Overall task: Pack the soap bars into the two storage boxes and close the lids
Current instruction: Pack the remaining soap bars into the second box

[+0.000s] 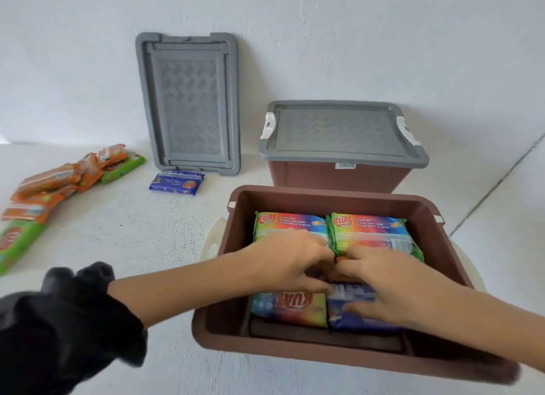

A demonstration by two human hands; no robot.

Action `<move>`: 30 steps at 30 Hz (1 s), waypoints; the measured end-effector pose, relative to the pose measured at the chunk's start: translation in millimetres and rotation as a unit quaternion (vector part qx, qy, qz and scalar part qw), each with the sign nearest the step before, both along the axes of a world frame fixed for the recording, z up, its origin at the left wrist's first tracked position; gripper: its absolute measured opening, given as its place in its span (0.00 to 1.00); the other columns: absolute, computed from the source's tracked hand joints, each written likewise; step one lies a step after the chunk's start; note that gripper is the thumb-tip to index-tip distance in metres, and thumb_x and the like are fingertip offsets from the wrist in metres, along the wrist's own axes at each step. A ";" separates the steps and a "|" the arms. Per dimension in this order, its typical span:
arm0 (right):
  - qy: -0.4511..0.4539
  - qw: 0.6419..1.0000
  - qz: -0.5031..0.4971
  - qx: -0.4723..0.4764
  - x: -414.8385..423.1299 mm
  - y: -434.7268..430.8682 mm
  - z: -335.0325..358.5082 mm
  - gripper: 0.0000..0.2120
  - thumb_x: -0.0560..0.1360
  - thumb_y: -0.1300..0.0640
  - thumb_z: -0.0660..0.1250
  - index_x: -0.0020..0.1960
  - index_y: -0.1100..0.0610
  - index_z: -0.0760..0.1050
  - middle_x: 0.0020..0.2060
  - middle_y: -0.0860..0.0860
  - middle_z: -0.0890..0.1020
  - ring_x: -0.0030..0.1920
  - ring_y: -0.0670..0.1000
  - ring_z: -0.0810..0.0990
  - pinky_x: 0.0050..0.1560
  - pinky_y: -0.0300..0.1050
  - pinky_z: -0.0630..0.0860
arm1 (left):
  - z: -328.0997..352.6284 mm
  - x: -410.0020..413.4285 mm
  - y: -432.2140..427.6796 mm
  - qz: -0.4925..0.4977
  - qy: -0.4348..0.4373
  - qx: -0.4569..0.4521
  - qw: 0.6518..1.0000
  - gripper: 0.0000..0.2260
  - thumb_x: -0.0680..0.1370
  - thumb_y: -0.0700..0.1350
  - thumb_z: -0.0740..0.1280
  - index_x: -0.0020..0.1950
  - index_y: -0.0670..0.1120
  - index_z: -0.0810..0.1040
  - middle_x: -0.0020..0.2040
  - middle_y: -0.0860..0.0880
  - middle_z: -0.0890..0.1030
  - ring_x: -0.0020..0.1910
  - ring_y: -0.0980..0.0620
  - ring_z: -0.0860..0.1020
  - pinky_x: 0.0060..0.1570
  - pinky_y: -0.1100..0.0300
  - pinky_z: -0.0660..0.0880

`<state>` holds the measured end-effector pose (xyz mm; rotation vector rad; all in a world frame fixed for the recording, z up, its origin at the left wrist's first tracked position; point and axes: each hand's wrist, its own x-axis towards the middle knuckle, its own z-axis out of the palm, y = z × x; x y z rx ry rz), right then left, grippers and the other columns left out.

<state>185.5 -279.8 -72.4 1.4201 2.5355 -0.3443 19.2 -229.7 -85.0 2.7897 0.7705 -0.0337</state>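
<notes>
— Where are the soap packs (pixel 290 226)?
— In the open brown box (pixel 324 203); a bare strip runs along its six o'clock wall.
— Hands?
— The right hand (pixel 392 288) lies spread on the blue pack (pixel 354 318). The left hand (pixel 295 262) has bent fingers; I can't tell if it grips.
— Around?
— A closed box (pixel 339 176) at one o'clock, a loose lid (pixel 188 99) at eleven, and orange and green packs (pixel 59 182) at nine.

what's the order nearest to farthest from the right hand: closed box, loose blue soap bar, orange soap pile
1. closed box, just behind the open box where the right hand is.
2. loose blue soap bar, left, by the leaning lid.
3. orange soap pile, far left.
</notes>
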 end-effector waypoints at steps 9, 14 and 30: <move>0.191 0.975 0.039 0.106 -94.7 69.7 62.8 0.17 0.71 0.47 0.69 0.60 0.43 0.75 0.47 0.45 0.77 0.44 0.41 0.76 0.47 0.37 0.74 | 63.4 -120.2 40.7 0.183 -0.141 0.062 0.971 0.12 0.75 0.52 0.67 0.55 0.48 0.80 0.47 0.55 0.78 0.45 0.59 0.76 0.46 0.65 0.75; 0.188 0.974 0.074 0.103 -175.4 147.1 49.0 0.18 0.71 0.51 0.70 0.60 0.48 0.75 0.44 0.48 0.76 0.47 0.49 0.77 0.50 0.46 0.74 | 52.0 -245.5 75.8 0.363 -0.090 0.030 0.927 0.15 0.74 0.53 0.68 0.60 0.51 0.77 0.56 0.54 0.77 0.55 0.56 0.75 0.54 0.63 0.73; 0.049 0.997 0.054 0.023 -287.5 278.5 -78.4 0.33 0.73 0.44 0.67 0.74 0.45 0.57 0.62 0.57 0.71 0.62 0.57 0.71 0.55 0.44 0.68 | -77.2 -436.1 56.1 0.688 0.006 -0.042 0.724 0.31 0.75 0.53 0.67 0.74 0.59 0.57 0.68 0.41 0.63 0.64 0.42 0.66 0.60 0.48 0.70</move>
